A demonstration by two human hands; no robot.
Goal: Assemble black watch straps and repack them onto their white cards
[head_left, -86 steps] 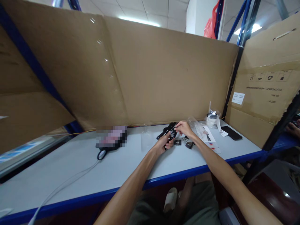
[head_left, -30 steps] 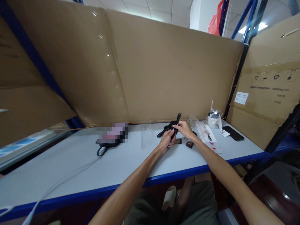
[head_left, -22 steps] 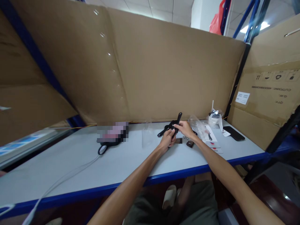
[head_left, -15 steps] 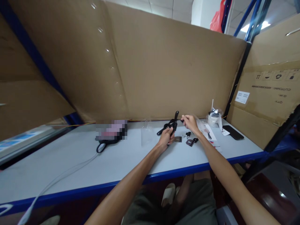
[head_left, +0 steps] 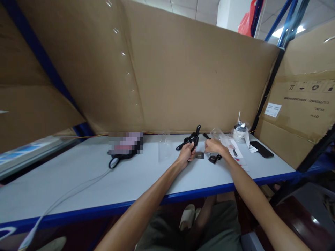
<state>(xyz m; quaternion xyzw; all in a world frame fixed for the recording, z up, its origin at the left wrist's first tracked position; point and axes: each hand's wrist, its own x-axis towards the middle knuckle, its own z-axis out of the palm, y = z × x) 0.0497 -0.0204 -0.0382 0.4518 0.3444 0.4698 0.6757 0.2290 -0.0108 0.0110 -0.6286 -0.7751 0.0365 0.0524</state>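
My left hand [head_left: 187,153] is closed around a black device with long rounded handles [head_left: 198,131], held just above the table. The device's exact kind does not show. To its right, my right hand [head_left: 213,146] reaches down with bent fingers over small metal parts, which it mostly covers; what its fingertips pinch is hidden. A slim black piece [head_left: 206,136] lies just behind that hand. Between the hands rests a flat dark brown piece [head_left: 200,155]. Another dark piece [head_left: 213,159] with a black knob-like part lies below my right hand.
A clear plastic bag [head_left: 219,135], a printed sheet [head_left: 237,150], a wrapped cup with a straw [head_left: 240,132] and a black phone [head_left: 261,149] lie at right. Leftward are a clear bag [head_left: 164,150] and a blurred-out black-edged object [head_left: 128,155] near a white cable [head_left: 68,195]. Cardboard [head_left: 183,76] walls the back.
My right hand has moved down from the raised handle-end area onto the small metal parts. The slim black piece now shows behind it. My left hand keeps its hold.
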